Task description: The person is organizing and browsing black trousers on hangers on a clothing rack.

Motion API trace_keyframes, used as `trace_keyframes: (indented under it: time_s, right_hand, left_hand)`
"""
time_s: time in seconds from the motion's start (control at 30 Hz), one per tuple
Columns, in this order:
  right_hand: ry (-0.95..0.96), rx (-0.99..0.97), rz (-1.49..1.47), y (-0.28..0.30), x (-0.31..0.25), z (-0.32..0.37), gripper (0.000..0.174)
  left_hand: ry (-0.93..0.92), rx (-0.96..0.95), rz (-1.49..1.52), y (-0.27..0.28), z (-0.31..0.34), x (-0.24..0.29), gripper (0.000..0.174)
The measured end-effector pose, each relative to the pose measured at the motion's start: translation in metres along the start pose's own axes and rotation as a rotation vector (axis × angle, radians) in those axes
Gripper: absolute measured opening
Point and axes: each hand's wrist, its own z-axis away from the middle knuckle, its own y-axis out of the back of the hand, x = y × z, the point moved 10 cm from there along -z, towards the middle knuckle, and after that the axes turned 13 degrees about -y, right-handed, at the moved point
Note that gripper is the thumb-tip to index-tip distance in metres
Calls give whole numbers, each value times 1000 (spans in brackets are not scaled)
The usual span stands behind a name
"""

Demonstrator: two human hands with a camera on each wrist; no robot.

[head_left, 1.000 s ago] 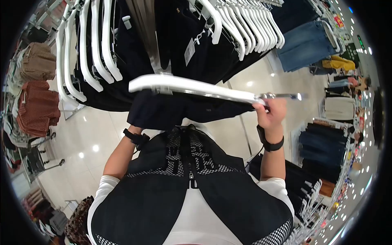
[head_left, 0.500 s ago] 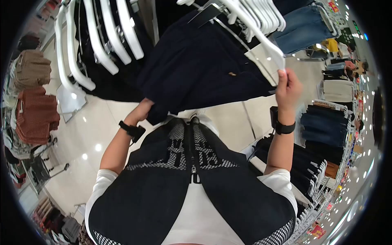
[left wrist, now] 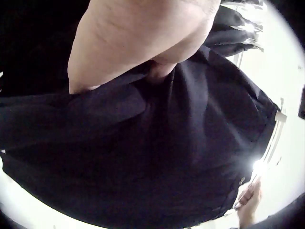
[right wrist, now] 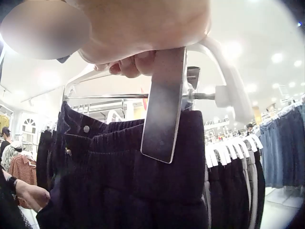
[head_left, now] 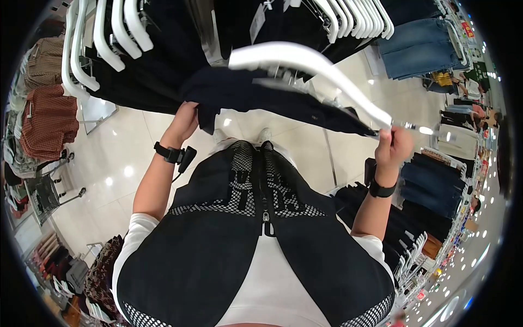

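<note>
My right hand (head_left: 393, 147) grips one end of a white clip hanger (head_left: 310, 60), which slants up and away to the left. Dark navy trousers (head_left: 245, 90) hang from it, their gathered waistband showing in the right wrist view. There a dark rectangular tag (right wrist: 164, 109) dangles just below the fingers of the right hand (right wrist: 147, 28). My left hand (head_left: 185, 122) holds the trousers at their left side; its fingertips are partly hidden by cloth. In the left wrist view, the left hand (left wrist: 138, 43) presses into the navy fabric, which spreads wide beneath it.
Several white hangers with dark garments (head_left: 122, 41) crowd the rack at front left; more white hangers (head_left: 359, 19) line up at front right. Jeans (head_left: 419, 49) hang farther right. Checked brown shirts (head_left: 52, 120) and a cart (head_left: 43, 191) stand on the left.
The hanger swung forward and up, spreading the trousers out, then came back toward me, tilted, with the cloth bunched below. The left hand, mostly covered earlier, now shows at the trousers' left side.
</note>
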Motion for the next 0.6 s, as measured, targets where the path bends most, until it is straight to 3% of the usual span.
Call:
trace_keyframes:
  time_s: [0.07,0.13,0.17,0.27,0.33,0.4,0.47,0.6]
  right_hand:
    - [-36,-49,-192,3,5,-3,38]
    - [-57,-112,-289,12,24,2,39]
    - [-27,-85,-281,18,28,2,39]
    - [61,149,-135,43,51,-4,38]
    - [-58,130,-9,55,94,-7,35]
    - [-205,156,27,68,128,-18,33]
    - [-271,180,-23,78,155,-31,26]
    - [-292,191,-66,76,188,-50,24]
  left_hand:
    - [-34,-123,92,3,-11,-18,31]
    - [-74,4,79,-21,3,-12,28]
    - [-83,11,76,-46,14,-2,28]
    - [-105,-46,8,-54,8,-22,28]
    - [-114,-98,-157,-80,16,-19,41]
    - [37,-153,-464,-89,40,-25,55]
    - [154,-306,-436,-106,66,-30,65]
    - [194,-354,-435,-109,90,-46,74]
